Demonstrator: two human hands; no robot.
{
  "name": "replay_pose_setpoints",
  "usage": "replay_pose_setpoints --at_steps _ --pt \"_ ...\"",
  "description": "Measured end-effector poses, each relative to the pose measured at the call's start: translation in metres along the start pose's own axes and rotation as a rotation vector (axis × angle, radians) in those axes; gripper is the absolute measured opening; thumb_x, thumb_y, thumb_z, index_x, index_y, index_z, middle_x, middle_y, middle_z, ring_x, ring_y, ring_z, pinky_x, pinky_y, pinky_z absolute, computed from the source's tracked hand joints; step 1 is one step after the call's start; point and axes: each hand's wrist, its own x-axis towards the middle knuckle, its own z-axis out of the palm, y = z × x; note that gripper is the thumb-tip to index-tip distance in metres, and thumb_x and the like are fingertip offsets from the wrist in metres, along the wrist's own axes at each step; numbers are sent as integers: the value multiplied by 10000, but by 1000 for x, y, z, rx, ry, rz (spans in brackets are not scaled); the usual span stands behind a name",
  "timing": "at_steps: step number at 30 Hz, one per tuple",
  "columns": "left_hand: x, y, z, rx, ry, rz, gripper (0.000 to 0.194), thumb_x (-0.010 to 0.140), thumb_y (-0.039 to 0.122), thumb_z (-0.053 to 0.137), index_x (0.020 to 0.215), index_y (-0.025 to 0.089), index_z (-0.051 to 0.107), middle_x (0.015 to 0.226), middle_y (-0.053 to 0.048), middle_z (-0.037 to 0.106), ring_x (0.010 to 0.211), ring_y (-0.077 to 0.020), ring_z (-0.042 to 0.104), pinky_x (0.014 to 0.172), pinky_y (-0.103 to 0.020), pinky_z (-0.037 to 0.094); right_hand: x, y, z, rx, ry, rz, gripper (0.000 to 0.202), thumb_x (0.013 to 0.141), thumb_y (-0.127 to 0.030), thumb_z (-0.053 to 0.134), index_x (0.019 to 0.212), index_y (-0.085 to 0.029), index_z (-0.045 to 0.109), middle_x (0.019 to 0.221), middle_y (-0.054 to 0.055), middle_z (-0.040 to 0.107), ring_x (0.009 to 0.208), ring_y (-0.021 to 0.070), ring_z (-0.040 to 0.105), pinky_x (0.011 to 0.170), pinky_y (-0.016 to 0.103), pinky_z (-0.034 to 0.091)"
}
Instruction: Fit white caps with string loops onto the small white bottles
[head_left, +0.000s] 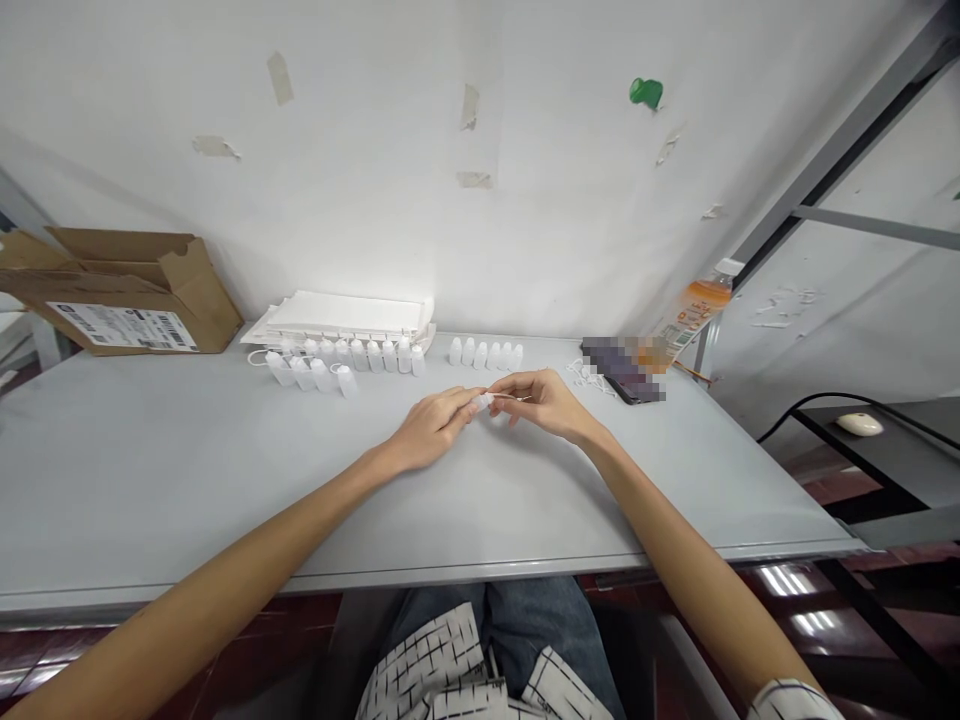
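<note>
Above the middle of the table, my left hand (433, 425) is closed on a small white plastic bottle (484, 402), which lies tilted with its neck end to the right. Fingers partly hide its body. My right hand (544, 405) meets it from the right, pinching a thin white cord (511, 398) at the bottle's neck. Whether the cord is fastened there I cannot tell. Beyond my left hand stand several similar bottles (374, 357), some with cords at their necks. A shorter row of small bottles (480, 355) stands behind my hands. Loose white cords (589, 378) lie to the right.
At the back left sits an open cardboard box (150, 300). A stack of white sheets or packets (352, 312) lies against the wall. At the right are a phone-like flat object (628, 380) and an orange drink bottle (694, 310). The table's front edge (465, 570) is close to my lap.
</note>
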Motion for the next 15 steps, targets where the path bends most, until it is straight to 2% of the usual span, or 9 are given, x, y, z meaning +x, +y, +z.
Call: replay_pose_setpoints --at_steps 3,7,15 --pt "-1 3 -1 -124 4 -64 443 991 405 324 1313 196 547 826 -30 603 687 -150 524 673 -271 424 1 1 3 -9 25 -8 316 777 -405 689 939 -136 722 771 77 705 764 199 672 605 291 535" --pt "-2 6 -3 -200 -11 -113 435 999 404 293 1341 219 487 598 51 401 537 -124 410 556 -244 362 1 1 7 -28 42 -29 293 778 -384 680 911 -125 719 759 76 699 724 189 666 596 287 526" --pt "-2 1 0 -386 -33 -157 382 990 438 316 1241 215 497 581 69 335 509 -109 357 498 -219 339 0 3 9 -98 32 -39 271 806 -376 658 890 -125 717 725 67 700 656 166 653 608 282 509"
